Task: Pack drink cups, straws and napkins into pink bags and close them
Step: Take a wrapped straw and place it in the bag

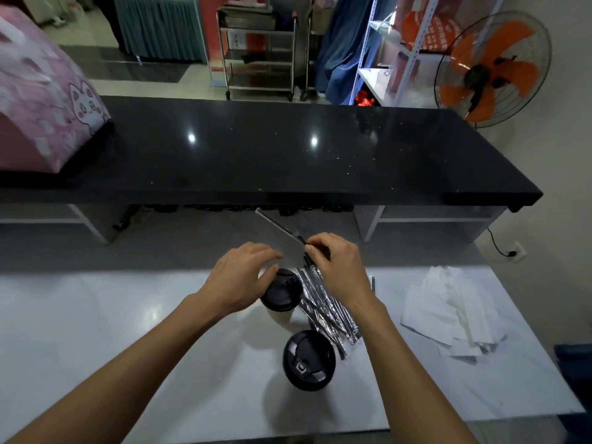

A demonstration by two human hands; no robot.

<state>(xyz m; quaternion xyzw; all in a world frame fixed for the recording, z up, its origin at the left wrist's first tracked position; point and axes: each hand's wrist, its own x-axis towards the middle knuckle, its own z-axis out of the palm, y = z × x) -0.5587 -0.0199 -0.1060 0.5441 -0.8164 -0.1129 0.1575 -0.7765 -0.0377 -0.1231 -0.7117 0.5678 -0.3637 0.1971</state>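
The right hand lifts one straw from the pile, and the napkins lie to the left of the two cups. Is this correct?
Not quite. In the head view the right hand does pinch one straw above the pile, but the napkins lie to the right of the two cups, not the left.

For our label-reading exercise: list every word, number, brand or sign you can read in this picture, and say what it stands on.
No text can be read with certainty.
Near cup lid: a small embossed mark, perhaps "C", too small to be sure.
Orange panel on the shelf: rows of white characters, too blurred to read.
Pink bag: a cat drawing and pale patches, no legible words.
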